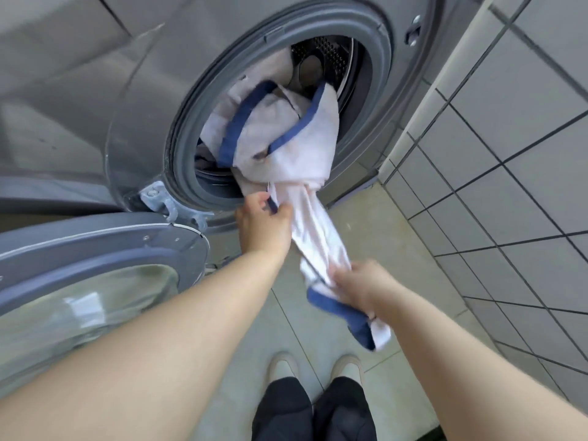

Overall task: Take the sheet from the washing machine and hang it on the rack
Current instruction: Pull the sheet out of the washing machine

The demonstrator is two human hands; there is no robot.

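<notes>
Head view. In the middle of the frame, sheet (286,135), white with blue border, half out of the washer (133,100): big bundle inside the round opening, upper middle, and a twisted length hanging down from the lower rim toward the lower middle.

Left hand (264,221), just under the rim, closed on the blue border where the sheet leaves the drum. Right hand (359,289), lower and more to the right, blurred but closed around the twisted end; a blue-edged corner hanging below it.

Door (95,265) open at the left of the frame, glass facing up. Floor (366,218) with pale tiles under the sheet, two shoes at the bottom middle. No rack to see anywhere.

Step in hand, by judgement: pulling out, first part of the task. Next move probably: hand over hand, more cloth out. Care needed for the loose end near the floor, and for folds catching on the rim.
</notes>
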